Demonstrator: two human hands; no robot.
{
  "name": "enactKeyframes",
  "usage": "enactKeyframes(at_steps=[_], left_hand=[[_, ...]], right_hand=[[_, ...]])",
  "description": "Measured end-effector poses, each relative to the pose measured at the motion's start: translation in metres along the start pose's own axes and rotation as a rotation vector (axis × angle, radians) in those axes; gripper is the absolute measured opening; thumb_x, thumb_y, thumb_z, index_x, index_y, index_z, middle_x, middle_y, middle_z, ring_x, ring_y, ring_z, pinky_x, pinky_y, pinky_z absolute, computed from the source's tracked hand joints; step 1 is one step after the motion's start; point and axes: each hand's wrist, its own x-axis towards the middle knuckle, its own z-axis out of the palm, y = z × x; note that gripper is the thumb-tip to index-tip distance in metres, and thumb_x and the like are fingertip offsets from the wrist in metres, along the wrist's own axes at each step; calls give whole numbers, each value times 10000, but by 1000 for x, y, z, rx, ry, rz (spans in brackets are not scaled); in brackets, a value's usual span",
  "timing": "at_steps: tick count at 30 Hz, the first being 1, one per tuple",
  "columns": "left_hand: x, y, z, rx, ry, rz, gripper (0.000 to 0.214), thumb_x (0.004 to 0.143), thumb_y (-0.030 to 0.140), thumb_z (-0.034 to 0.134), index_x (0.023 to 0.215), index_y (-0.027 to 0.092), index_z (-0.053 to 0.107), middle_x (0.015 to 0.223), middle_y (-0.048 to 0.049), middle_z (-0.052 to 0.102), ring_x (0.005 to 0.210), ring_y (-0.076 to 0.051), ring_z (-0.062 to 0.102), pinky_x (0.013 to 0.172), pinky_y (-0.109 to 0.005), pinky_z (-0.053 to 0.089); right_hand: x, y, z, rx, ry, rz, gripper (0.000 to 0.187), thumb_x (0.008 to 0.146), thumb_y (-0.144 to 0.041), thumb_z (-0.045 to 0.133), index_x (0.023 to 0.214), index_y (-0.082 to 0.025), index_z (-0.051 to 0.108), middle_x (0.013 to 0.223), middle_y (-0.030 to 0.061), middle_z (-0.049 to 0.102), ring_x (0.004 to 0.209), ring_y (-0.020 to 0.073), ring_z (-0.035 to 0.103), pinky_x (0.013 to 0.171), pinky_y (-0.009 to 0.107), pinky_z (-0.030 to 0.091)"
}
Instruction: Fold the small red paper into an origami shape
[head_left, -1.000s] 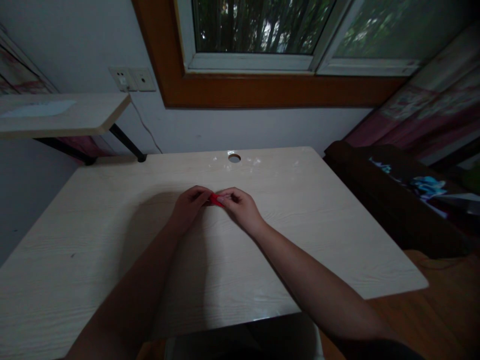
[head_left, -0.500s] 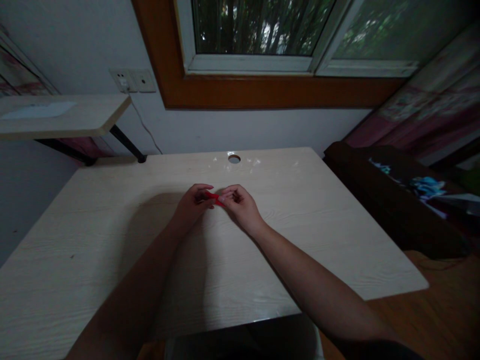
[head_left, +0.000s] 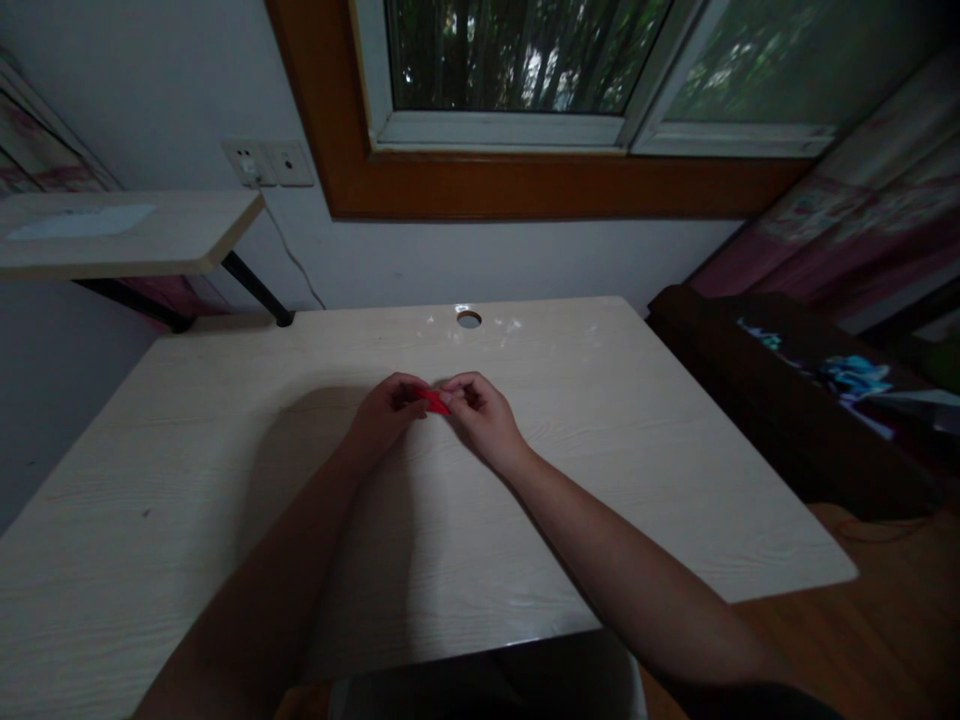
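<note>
A small red piece (head_left: 435, 401), perhaps folded paper, is pinched between my two hands over the middle of the pale wood-grain table (head_left: 615, 420). My left hand (head_left: 386, 412) has its thumb and fingers closed on the left end of the piece. On the right end, the thumb and fingertips of my right hand (head_left: 484, 412) are pressed together. Fingers cover much of the piece, so its full shape is hidden.
A round cable hole (head_left: 469, 320) lies near the table's back edge. At the back left, a raised shelf (head_left: 202, 240) stands on black legs. A wall socket (head_left: 266, 163) with a plugged-in cable is above it. Right of the table is a dark brown piece of furniture (head_left: 750, 370).
More of the red piece shows between my hands, now wider and flatter. My left fingers have drawn in closer around it; both hands stay in nearly the same place.
</note>
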Motion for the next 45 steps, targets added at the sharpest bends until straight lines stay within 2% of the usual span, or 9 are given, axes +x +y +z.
enactKeyframes(at_steps=[5, 10, 15, 20, 25, 33, 40, 45], left_hand=[[3, -6, -2, -3, 24, 29, 277, 703, 236, 787, 938, 183, 649, 803, -9, 697, 719, -144, 668, 684, -269, 541], [2, -3, -1, -38, 45, 15, 221, 740, 242, 751, 928, 184, 650, 847, -8, 700, 729, -141, 686, 700, -275, 559], [1, -1, 0, -48, 48, 9, 185, 757, 272, 740, 891, 172, 659, 819, -11, 707, 693, -139, 683, 701, -288, 577], [0, -4, -1, -24, 55, 26, 194, 797, 319, 733, 904, 167, 677, 816, -27, 725, 717, -152, 700, 725, -299, 581], [-2, -3, 1, -30, 2, 32, 233, 801, 342, 750, 934, 167, 674, 802, -34, 737, 726, -155, 705, 735, -306, 585], [-3, 0, 5, -40, -32, 67, 282, 791, 336, 770, 972, 169, 633, 758, -22, 725, 657, -149, 700, 658, -286, 569], [-6, 3, 4, -94, 15, 158, 279, 801, 279, 761, 1018, 172, 622, 757, -9, 713, 677, -145, 706, 689, -290, 573], [-6, 0, 0, -132, 49, 158, 258, 804, 270, 759, 1012, 180, 636, 784, -17, 724, 690, -153, 714, 700, -299, 578]], right_hand=[[-1, 2, 1, -48, -38, -36, 198, 834, -349, 723, 966, -223, 646, 873, 27, 678, 749, 144, 614, 695, 278, 503], [-3, 0, 1, -152, -43, -60, 215, 794, -285, 748, 977, -218, 658, 890, 37, 696, 773, 158, 639, 720, 294, 527], [-3, -2, 0, -183, -47, -60, 226, 815, -295, 717, 1025, -217, 685, 948, 56, 731, 841, 182, 679, 792, 325, 557], [-3, -4, -1, -191, -42, -55, 194, 829, -285, 691, 1007, -214, 718, 961, 62, 741, 849, 185, 683, 792, 328, 555], [-3, -8, -1, -187, -11, -75, 158, 846, -274, 666, 980, -220, 731, 948, 55, 744, 832, 185, 679, 786, 329, 545], [-5, -12, -3, -232, 2, -135, 155, 888, -264, 621, 985, -239, 740, 945, 46, 739, 843, 190, 670, 778, 329, 524], [-6, -12, -2, -78, 42, -74, 137, 899, -339, 644, 956, -233, 709, 889, 43, 728, 760, 173, 667, 737, 329, 533], [-7, -13, 0, 6, 34, -54, 137, 882, -361, 670, 939, -237, 689, 841, 30, 717, 714, 166, 674, 697, 318, 540]])
